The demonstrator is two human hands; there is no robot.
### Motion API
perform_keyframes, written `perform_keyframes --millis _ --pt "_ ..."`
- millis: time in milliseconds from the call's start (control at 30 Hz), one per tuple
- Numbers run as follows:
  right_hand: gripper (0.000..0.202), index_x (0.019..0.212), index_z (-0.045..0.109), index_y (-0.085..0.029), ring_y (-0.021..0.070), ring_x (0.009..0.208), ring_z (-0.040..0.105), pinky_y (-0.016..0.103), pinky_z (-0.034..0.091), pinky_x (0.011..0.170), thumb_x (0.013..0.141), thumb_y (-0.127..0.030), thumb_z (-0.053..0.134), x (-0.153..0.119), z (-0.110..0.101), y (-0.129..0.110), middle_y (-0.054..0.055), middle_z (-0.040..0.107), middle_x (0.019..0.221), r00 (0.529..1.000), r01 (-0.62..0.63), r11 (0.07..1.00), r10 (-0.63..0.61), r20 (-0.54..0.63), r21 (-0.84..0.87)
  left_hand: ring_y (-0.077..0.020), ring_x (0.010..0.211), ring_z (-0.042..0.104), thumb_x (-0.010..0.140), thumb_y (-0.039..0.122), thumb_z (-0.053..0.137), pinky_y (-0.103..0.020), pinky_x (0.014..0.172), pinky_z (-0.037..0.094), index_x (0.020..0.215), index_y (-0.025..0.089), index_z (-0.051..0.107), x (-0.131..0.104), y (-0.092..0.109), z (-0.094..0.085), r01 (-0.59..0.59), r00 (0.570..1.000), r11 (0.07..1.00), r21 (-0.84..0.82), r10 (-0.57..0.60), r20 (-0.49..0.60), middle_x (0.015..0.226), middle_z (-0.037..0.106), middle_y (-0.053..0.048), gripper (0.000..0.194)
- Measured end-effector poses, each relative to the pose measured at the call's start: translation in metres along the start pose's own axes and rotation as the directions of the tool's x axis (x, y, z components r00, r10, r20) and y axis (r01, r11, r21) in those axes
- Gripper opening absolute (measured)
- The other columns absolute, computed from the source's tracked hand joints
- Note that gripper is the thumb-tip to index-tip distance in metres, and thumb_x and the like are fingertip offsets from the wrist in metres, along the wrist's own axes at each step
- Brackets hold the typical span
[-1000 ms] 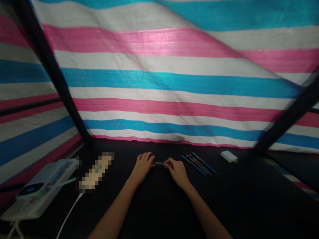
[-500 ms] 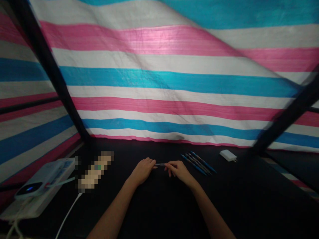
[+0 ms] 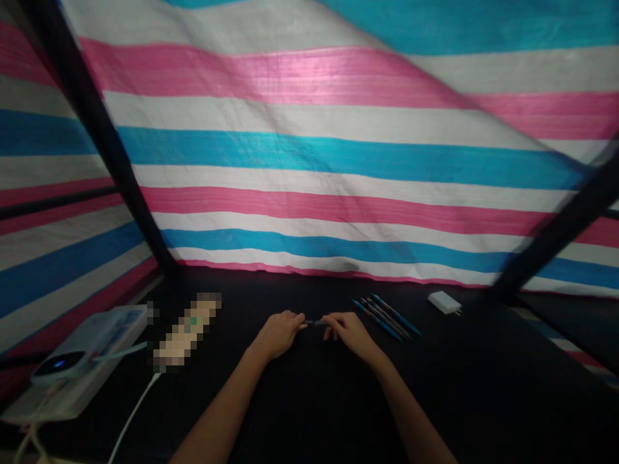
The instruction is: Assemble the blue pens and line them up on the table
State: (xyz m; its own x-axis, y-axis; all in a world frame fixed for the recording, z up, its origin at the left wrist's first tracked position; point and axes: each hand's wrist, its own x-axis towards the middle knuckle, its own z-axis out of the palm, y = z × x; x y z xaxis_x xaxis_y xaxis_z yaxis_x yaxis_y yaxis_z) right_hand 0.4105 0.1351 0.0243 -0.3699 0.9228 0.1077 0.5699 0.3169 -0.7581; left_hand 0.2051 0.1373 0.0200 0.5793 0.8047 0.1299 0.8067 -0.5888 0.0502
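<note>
Far right on the black tabletop [image 3: 483, 399]: a small white charger block [image 3: 443, 302], lying flat. Left of it, a loose bunch of blue pens [image 3: 387, 317], side by side, slanting near-right. Along the far edge, a striped pink, white and blue tarp [image 3: 309, 161]. Near left: a white box [image 3: 72, 367] with a small device [image 3: 58, 365] showing a blue light on top, and a white cable [image 3: 133, 412] trailing nearer.

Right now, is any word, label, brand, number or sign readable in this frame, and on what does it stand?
None can be read.
White box at far left: printed marks, too blurred to read.
Pixelated patch: hidden.
Pen between left hand and right hand: no visible print.
Blue pens, white adapter: no legible marks.
</note>
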Motion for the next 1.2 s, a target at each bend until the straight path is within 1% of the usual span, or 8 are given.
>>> perform_keyframes --millis 100,233,400,633,767,933,1100,1200 --pt "0.023 0.088 0.066 -0.02 0.0139 0.069 0.056 0.024 0.039 0.064 0.077 -0.036 0.053 0.0017 0.001 0.0025 0.001 0.066 0.08 0.999 0.026 0.999 -0.025 -0.039 0.031 -0.0174 0.075 0.054 0.092 0.031 0.028 -0.026 0.063 0.04 0.092 0.021 0.048 0.0005 -0.0005 0.0021 -0.001 1.0 1.0 0.008 0.001 0.004 0.083 0.057 -0.003 0.022" --pt "0.031 0.105 0.06 -0.022 0.0146 0.073 0.057 0.025 0.04 0.067 0.077 -0.036 0.054 0.0009 0.0018 0.0014 0.001 0.066 0.082 0.997 0.033 0.998 -0.029 -0.069 0.05 -0.0166 0.076 0.054 0.092 0.029 0.029 -0.025 0.065 0.04 0.092 0.02 0.048 0.0002 -0.0018 0.0034 -0.008 1.0 1.0 -0.021 0.007 -0.022 0.083 0.056 -0.003 0.021" --pt "0.021 0.088 0.065 -0.02 0.0149 0.068 0.057 0.025 0.04 0.065 0.078 -0.034 0.053 -0.0007 0.0023 -0.0004 0.001 0.065 0.073 0.999 0.031 0.999 -0.03 -0.024 0.008 -0.0162 0.075 0.053 0.093 0.029 0.029 -0.025 0.065 0.039 0.091 0.02 0.048 -0.0007 -0.0014 0.0017 0.006 1.0 1.0 -0.028 -0.006 -0.014 0.083 0.055 -0.003 0.021" --pt "0.032 0.098 0.061 -0.018 0.0123 0.055 0.052 0.025 0.04 0.055 0.084 -0.038 0.041 0.0015 0.0054 0.0017 0.002 0.065 0.07 0.999 -0.023 0.991 0.017 0.048 0.129 -0.0165 0.077 0.053 0.092 0.029 0.03 -0.025 0.065 0.039 0.091 0.02 0.048 0.0001 -0.0011 0.0024 -0.022 1.0 0.999 -0.022 0.022 -0.022 0.083 0.056 -0.002 0.02" --pt "0.025 0.094 0.061 -0.02 0.0143 0.073 0.056 0.025 0.041 0.066 0.073 -0.032 0.059 0.0011 0.0055 0.0023 0.002 0.065 0.086 0.999 0.038 0.995 -0.035 -0.031 0.095 -0.0162 0.074 0.054 0.092 0.03 0.029 -0.025 0.064 0.039 0.089 0.021 0.048 0.0004 -0.0012 0.0043 -0.016 1.0 1.0 -0.01 0.016 -0.02 0.081 0.056 -0.002 0.021" --pt "0.03 0.09 0.062 -0.018 0.0138 0.064 0.056 0.025 0.041 0.066 0.085 -0.038 0.041 0.0014 0.0059 0.0037 0.0 0.062 0.063 0.998 -0.012 0.995 0.006 0.057 0.095 -0.0169 0.076 0.054 0.092 0.03 0.03 -0.026 0.065 0.04 0.09 0.021 0.048 0.0002 -0.0011 0.004 -0.03 0.999 1.0 -0.002 0.03 -0.02 0.083 0.056 -0.003 0.02" --pt "0.027 0.096 0.06 -0.019 0.014 0.073 0.057 0.024 0.041 0.066 0.074 -0.033 0.058 0.0022 0.0061 0.005 0.002 0.065 0.083 1.0 0.02 0.995 -0.019 -0.002 0.099 -0.0169 0.079 0.053 0.092 0.029 0.03 -0.026 0.066 0.04 0.09 0.02 0.048 -0.0001 0.0006 0.0019 -0.038 0.999 0.999 -0.007 0.037 -0.009 0.084 0.057 -0.003 0.02" --pt "0.029 0.097 0.061 -0.018 0.0124 0.061 0.055 0.024 0.041 0.06 0.082 -0.038 0.046 0.0023 0.0076 0.0057 0.002 0.064 0.073 0.998 -0.014 0.991 0.007 0.059 0.13 -0.0173 0.079 0.053 0.092 0.029 0.03 -0.027 0.067 0.04 0.09 0.019 0.049 -0.0001 0.0026 0.0018 -0.056 0.998 0.998 -0.008 0.056 -0.004 0.083 0.057 -0.003 0.021"
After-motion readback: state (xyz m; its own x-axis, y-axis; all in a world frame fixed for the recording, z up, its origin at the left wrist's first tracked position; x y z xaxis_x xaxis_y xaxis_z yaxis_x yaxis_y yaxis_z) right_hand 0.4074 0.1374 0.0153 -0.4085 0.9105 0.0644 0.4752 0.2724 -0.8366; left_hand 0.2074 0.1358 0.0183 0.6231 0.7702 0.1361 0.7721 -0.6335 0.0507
